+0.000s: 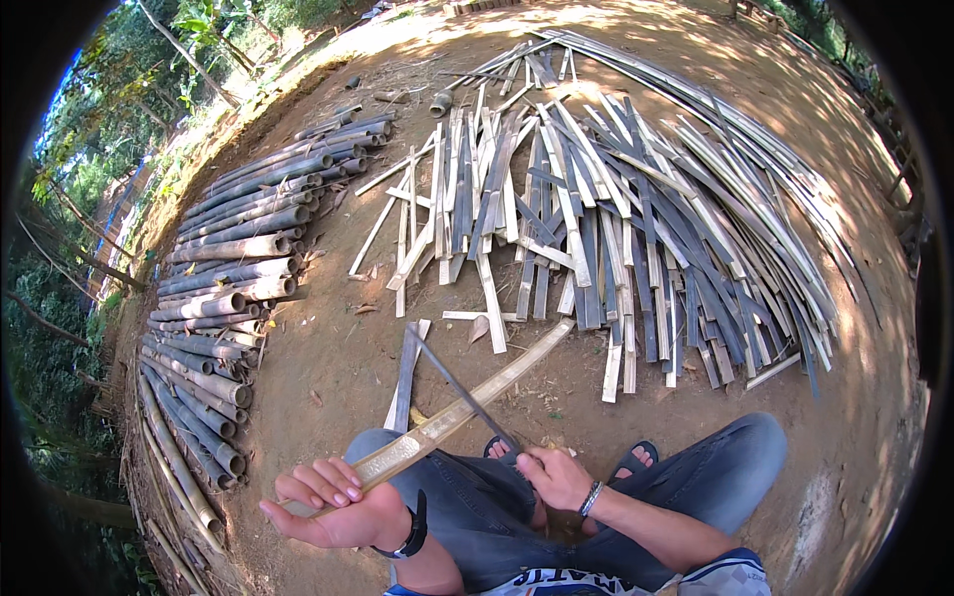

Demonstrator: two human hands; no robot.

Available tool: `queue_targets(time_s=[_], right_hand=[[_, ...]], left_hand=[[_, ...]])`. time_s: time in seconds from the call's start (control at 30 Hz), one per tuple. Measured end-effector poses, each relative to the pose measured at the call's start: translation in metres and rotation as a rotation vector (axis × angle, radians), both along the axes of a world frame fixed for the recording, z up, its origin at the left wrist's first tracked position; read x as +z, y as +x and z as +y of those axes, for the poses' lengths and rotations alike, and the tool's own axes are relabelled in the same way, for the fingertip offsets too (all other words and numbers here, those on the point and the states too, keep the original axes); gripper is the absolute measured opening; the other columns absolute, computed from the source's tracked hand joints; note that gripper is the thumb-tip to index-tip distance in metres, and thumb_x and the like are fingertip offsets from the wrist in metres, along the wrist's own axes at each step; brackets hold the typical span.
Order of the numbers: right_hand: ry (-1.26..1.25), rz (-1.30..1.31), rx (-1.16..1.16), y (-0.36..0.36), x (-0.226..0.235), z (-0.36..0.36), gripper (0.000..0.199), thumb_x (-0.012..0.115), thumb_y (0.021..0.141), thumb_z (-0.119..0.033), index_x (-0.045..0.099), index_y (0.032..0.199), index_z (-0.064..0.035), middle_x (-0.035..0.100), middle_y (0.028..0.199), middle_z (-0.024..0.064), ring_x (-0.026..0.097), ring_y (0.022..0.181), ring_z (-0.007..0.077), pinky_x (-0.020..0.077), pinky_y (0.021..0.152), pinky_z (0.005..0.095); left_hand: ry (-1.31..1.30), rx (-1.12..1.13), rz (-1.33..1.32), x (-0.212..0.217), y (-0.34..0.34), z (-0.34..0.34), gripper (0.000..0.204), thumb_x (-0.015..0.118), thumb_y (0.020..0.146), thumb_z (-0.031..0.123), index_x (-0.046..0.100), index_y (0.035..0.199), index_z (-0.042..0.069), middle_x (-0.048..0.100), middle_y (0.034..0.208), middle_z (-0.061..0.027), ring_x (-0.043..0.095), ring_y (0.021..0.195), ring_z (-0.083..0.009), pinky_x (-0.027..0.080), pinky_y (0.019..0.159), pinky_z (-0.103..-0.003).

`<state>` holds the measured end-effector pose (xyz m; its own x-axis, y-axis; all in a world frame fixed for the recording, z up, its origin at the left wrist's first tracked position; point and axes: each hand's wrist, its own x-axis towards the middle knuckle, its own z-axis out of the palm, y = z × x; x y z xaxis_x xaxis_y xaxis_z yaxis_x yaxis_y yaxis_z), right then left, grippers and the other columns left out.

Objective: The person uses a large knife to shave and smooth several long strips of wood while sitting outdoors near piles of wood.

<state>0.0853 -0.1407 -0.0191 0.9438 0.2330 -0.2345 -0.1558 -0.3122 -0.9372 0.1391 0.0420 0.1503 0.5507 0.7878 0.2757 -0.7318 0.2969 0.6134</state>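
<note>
My left hand (pixel 343 502) is closed round the near end of a split bamboo strip (pixel 477 397), its pale inner side facing up. The strip slants away to the right over my left knee, its far end close to the pile of strips. In my right hand (pixel 556 479) I grip a long dark knife (pixel 460 385); my fingers hide most of its handle. The blade points up and to the left and crosses over the strip near its middle. I cannot tell whether the blade touches it.
Bamboo poles (pixel 243 247) lie stacked along the left. A wide heap of split bamboo strips (pixel 636 228) spreads over the dirt ground (pixel 328 358) ahead. Two crossed strips (pixel 405 372) lie just beyond my left knee. My sandalled feet (pixel 633 459) rest between my bent legs.
</note>
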Motion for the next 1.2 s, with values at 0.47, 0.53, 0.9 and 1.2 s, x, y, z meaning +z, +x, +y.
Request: queue_targets(time_s=[0.47, 0.53, 0.9, 1.2], right_hand=[[0.132, 0.048, 0.143, -0.022, 0.018, 0.004, 0.053, 0.046, 0.097, -0.045, 0.060, 0.077, 0.0022, 0.059, 0.062, 0.0227, 0.062, 0.066, 0.0413, 0.0467, 0.063, 0.0458], [0.051, 0.019, 0.133, -0.025, 0.023, 0.011, 0.054, 0.045, 0.097, -0.046, 0.061, 0.077, 0.0020, 0.060, 0.063, 0.0228, 0.062, 0.066, 0.0415, 0.0472, 0.064, 0.0462], [0.072, 0.103, 0.133, -0.026, 0.024, 0.003, 0.053, 0.045, 0.097, -0.044, 0.066, 0.087, 0.0029, 0.062, 0.074, 0.0274, 0.063, 0.079, 0.0428, 0.0486, 0.073, 0.0460], [0.192, 0.171, 0.077, -0.026, 0.021, 0.003, 0.055, 0.042, 0.099, -0.043, 0.066, 0.096, 0.0070, 0.061, 0.100, 0.0333, 0.057, 0.107, 0.0442, 0.0424, 0.096, 0.0419]], left_hand=[[0.116, 0.135, 0.129, 0.008, -0.025, 0.023, 0.052, 0.038, 0.098, 0.055, 0.037, 0.066, 0.015, 0.032, 0.048, 0.0014, 0.032, 0.036, -0.0073, 0.031, 0.037, -0.018], [0.222, 0.166, 0.083, 0.002, -0.018, 0.027, 0.053, 0.035, 0.098, 0.058, 0.038, 0.071, 0.013, 0.034, 0.050, 0.0002, 0.034, 0.037, -0.0080, 0.032, 0.038, -0.018], [0.410, 0.142, -0.105, -0.015, -0.023, 0.029, 0.056, 0.033, 0.096, 0.061, 0.042, 0.084, 0.007, 0.032, 0.053, -0.0002, 0.035, 0.034, -0.0080, 0.033, 0.031, -0.018], [0.349, 0.165, -0.096, -0.012, -0.017, 0.026, 0.055, 0.033, 0.097, 0.061, 0.043, 0.083, 0.008, 0.033, 0.052, -0.0002, 0.034, 0.034, -0.0079, 0.032, 0.030, -0.018]])
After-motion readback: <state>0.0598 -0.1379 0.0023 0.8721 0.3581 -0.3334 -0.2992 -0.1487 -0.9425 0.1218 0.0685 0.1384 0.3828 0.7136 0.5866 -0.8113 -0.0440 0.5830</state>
